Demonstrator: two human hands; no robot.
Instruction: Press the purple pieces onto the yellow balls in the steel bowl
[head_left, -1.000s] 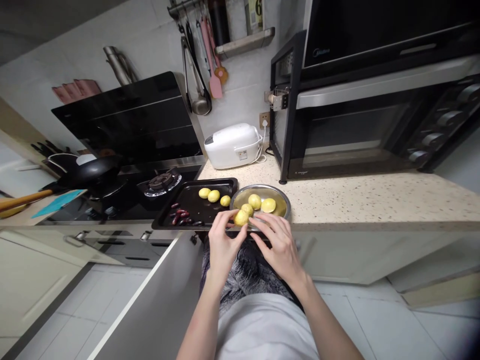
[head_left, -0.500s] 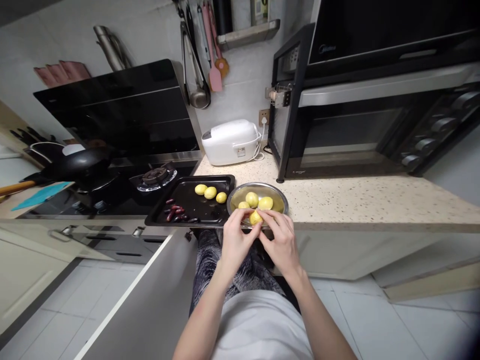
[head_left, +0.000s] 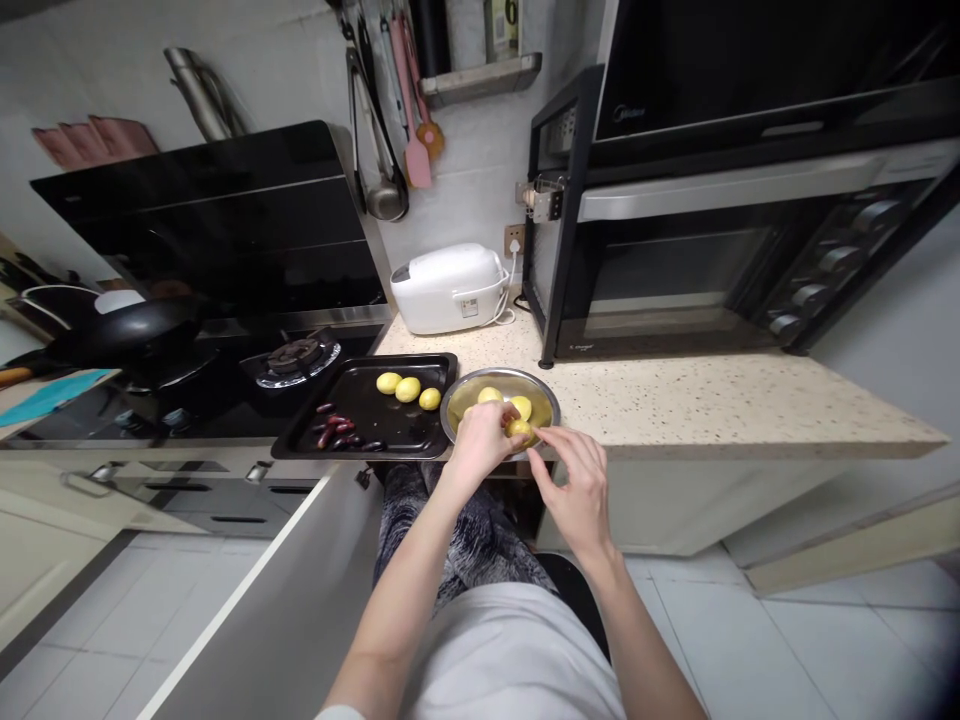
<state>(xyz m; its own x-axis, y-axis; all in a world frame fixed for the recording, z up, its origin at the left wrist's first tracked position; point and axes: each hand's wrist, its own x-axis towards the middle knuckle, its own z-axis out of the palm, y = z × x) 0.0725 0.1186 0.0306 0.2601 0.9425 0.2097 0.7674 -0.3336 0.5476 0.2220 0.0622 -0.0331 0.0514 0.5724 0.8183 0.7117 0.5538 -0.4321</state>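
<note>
The left hand (head_left: pixel 484 438) gripped a yellow fruit (head_left: pixel 519 429) over a bowl (head_left: pixel 466 397); the right hand (head_left: pixel 583 485) hovered, fingers parted. Light pressure seemed wise.

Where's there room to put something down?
The widest bare patch is the counter right of the metal bowl, before the oven. A smaller one is in the black tray, between its yellow pieces and front edge. The bowl is crowded: more yellow pieces, left hand and right hand.

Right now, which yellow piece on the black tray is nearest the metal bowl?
The rightmost yellow piece; the other two on the tray lie farther left, away from it.
</note>
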